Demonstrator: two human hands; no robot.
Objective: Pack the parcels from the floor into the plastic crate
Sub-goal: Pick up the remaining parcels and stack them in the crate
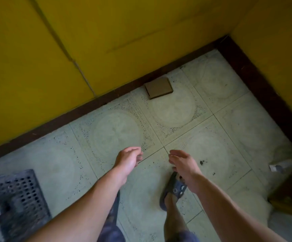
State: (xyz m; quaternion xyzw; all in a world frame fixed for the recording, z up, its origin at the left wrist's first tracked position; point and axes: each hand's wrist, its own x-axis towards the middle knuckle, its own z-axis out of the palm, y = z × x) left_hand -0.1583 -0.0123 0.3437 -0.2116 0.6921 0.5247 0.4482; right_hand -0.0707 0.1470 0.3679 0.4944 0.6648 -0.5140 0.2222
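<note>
One flat cardboard parcel lay on the tiled floor in the upper middle of the frame, close against the dark skirting. The plastic crate sat at the lower left edge. Both hands were held out low in the centre. The left hand and right hand were empty, fingers loose and slightly curled, well short of the parcel. The step looked like the reach. It would probably go best to step closer, slide fingertips under the edge facing away from the wall, and lift it level before turning to the crate.
</note>
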